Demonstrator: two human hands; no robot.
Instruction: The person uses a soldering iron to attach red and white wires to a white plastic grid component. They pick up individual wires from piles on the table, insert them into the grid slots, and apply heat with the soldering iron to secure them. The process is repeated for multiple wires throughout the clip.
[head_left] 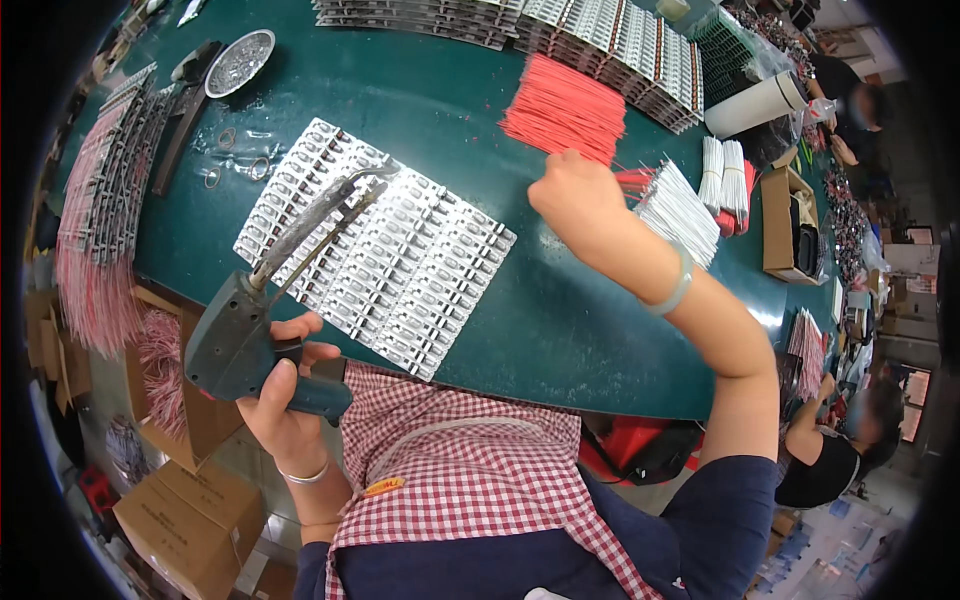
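Observation:
My left hand (275, 410) is wrapped round the grip of a dark green soldering gun (228, 338), a finger at its trigger. The gun's long metal tip reaches over a silvery panel (430, 270) of many small metal parts in rows, lying flat on the green table. My right hand (575, 190) is closed at the near edge of a pile of red wires (565, 108). Its fingertips are turned away, so anything in them is hidden. Just right of that hand lies a fanned pile of white wires (680, 215).
Finished-looking panels with pink wires (100, 200) stack at the left, near a small metal dish (240, 63). More panels (620, 50) stand at the back, beside a white bottle (755, 105). A cardboard box (790, 222) sits right. Other people (835, 440) work farther right.

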